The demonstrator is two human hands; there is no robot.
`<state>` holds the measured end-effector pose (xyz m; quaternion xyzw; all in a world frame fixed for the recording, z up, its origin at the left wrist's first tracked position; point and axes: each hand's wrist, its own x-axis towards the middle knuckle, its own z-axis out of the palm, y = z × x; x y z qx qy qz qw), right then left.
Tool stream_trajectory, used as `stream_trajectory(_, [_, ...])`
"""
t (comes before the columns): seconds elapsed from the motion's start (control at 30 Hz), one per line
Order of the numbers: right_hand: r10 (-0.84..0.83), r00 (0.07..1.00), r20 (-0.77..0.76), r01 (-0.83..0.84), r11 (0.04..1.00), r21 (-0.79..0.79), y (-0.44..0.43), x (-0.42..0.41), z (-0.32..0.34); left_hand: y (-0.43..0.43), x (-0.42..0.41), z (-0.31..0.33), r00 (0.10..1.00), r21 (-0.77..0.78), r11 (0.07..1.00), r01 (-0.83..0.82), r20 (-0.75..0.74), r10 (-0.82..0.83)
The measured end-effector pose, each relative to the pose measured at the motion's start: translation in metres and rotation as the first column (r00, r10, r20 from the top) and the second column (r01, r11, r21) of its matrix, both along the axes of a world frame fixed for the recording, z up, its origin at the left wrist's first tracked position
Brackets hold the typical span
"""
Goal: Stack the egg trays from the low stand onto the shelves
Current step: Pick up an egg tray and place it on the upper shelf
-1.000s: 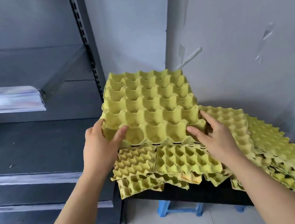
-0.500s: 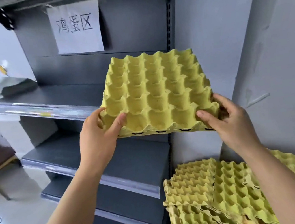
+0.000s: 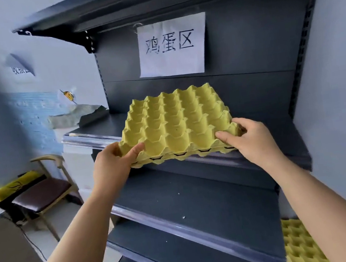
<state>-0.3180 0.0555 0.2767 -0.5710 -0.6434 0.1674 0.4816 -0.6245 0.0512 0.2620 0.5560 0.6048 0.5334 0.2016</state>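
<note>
The only view came from a wide-angle camera on the person's head, facing the dark shelving unit (image 3: 200, 204) nearly head-on, angled slightly down. It sat close: both forearms ran up from the bottom corners to the left hand (image 3: 112, 163) and right hand (image 3: 251, 142) on the egg tray (image 3: 175, 126) at mid-frame. The paper sign (image 3: 172, 46) lay above centre, a chair (image 3: 43, 193) at the left edge.

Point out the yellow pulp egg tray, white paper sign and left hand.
yellow pulp egg tray (image 3: 177, 121): head view, middle cups.
white paper sign (image 3: 172, 46): head view, centre.
left hand (image 3: 112, 164): head view, back.
</note>
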Motion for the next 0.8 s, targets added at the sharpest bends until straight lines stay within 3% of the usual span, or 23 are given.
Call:
stream_trajectory(0.43, [0.041, 0.992, 0.117, -0.030, 0.995, -0.095, 0.170, -0.135, 0.015, 0.173, -0.134, 0.011, 0.990, -0.035, 0.998, -0.057, 0.130, 0.061])
stream_trajectory(0.8, [-0.093, 0.953, 0.289, 0.147, 0.974, -0.174, 0.241, -0.225, -0.001, 0.279, -0.217, 0.007, 0.996, -0.039, 0.999, -0.038, 0.082, 0.041])
